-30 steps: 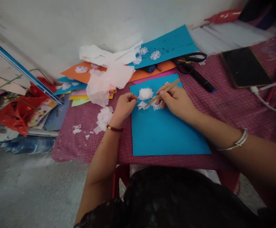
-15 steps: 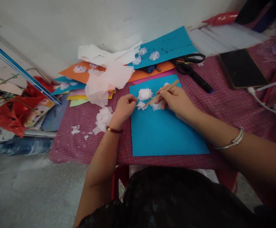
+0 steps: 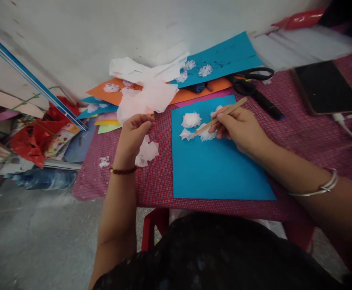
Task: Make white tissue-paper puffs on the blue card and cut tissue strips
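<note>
A blue paper sheet [image 3: 218, 169] lies on the red checked tablecloth [image 3: 299, 137] in front of me. Three white tissue tufts [image 3: 191, 119] sit near its far edge. My right hand [image 3: 242, 129] holds a thin wooden stick [image 3: 225, 114], whose tip rests between the two nearer tufts. My left hand [image 3: 132, 135] hovers left of the sheet with fingers pinched together, just above a small pile of white tissue pieces [image 3: 148, 153]. Whether it pinches a piece I cannot tell.
Crumpled white tissue [image 3: 145, 98] lies over orange [image 3: 194, 93] and other coloured sheets at the back. Black scissors [image 3: 248, 78] and a dark marker [image 3: 266, 105] sit right of them, a dark tablet [image 3: 327, 86] and white cable [image 3: 348, 129] farther right. Red plastic bag [image 3: 32, 141] on the floor, left.
My left hand has moved left, off the blue sheet's tufts, to above the tissue pile. My right hand still holds the stick on the tufts. The view shifted slightly.
</note>
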Tool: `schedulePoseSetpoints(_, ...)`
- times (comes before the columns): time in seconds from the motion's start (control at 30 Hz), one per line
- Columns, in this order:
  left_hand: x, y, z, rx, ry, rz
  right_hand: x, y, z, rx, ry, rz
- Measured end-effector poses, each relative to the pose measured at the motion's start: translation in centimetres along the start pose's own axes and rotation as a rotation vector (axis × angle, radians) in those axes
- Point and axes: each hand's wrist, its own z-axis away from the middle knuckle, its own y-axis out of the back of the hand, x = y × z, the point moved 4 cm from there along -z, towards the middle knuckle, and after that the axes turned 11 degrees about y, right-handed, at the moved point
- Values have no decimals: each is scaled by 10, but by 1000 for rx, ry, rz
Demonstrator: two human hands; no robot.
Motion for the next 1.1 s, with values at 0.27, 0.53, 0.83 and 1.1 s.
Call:
schedulePoseSetpoints(0.27, -23, -1, 29, -22, -105, -301, -13, -17, 15, -164, 256, 241)
schedulePoseSetpoints(0.53, -35, -1, 27, -21, -98, -357, -15, -10, 11, -106, 309, 446)
schedulePoseSetpoints(0.83, -23, 25, 29, 97, -95, -188, -14, -3, 5, -28, 248, 271)
schedulePoseSetpoints(1.1, -22, 54, 41, 206, -84, -206, -11, 0, 7, -20, 202, 259)
